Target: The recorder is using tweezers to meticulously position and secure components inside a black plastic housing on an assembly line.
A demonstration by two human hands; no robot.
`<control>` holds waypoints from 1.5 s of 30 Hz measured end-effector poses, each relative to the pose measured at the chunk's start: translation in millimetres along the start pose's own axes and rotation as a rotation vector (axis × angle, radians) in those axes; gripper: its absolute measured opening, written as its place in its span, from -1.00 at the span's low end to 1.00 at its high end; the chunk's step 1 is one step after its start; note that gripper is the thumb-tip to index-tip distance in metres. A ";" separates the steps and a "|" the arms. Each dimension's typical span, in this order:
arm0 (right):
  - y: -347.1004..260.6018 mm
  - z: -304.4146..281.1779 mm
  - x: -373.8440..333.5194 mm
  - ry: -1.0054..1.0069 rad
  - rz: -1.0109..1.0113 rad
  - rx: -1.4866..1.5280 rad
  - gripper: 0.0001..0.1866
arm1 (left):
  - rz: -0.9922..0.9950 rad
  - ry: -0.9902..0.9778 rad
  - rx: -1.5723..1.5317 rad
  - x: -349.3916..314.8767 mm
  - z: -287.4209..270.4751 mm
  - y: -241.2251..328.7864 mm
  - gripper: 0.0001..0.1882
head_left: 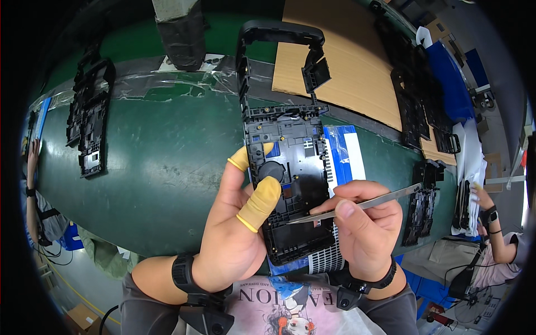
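Head view: left hand (235, 231) partly behind the black plastic frame (304, 187).

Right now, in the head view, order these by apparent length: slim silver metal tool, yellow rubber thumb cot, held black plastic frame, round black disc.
Longest to shortest:
1. Black plastic frame
2. Silver tool
3. Yellow thumb cot
4. Black disc, partly covered

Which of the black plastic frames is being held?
The central black plastic frame, held by the left hand wearing yellow finger cots; the other black frames lie off to left and right.
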State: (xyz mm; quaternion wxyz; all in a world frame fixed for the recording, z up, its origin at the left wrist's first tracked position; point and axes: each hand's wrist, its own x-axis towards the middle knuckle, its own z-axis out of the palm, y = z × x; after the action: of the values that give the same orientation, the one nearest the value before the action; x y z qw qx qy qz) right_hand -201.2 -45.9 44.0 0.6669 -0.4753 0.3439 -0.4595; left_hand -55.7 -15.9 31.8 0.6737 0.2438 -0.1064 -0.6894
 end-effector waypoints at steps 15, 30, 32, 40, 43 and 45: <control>-1.8 -50.8 12.2 0.226 -0.088 0.033 -0.83 | 0.293 -0.061 0.347 -1.1 -16.3 3.4 -0.12; 24.1 -83.6 28.6 0.228 0.056 -0.070 -0.82 | 0.277 0.030 0.078 -1.1 -20.4 42.2 -0.30; 23.4 -84.6 29.4 0.245 0.075 -0.075 -0.83 | 0.223 0.048 0.024 0.0 -15.1 42.1 -0.31; -13.7 -57.8 6.2 0.242 0.013 0.049 -0.81 | -0.082 -0.115 0.148 5.6 -3.2 4.8 -0.08; -22.3 -27.1 -10.1 0.121 -0.182 -0.044 -0.81 | -0.246 -0.118 0.141 0.6 -3.8 -1.0 -0.04; -20.2 -7.7 -11.8 0.135 -0.190 -0.029 -0.81 | -0.221 -0.165 0.217 -2.7 -9.4 -6.6 -0.05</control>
State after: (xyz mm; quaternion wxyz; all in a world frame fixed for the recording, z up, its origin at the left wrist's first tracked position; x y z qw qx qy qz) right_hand -217.9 -39.8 61.1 0.5887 -0.4834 0.3479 -0.5466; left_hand -57.0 -11.0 21.1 0.5526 0.2680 -0.2075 -0.7614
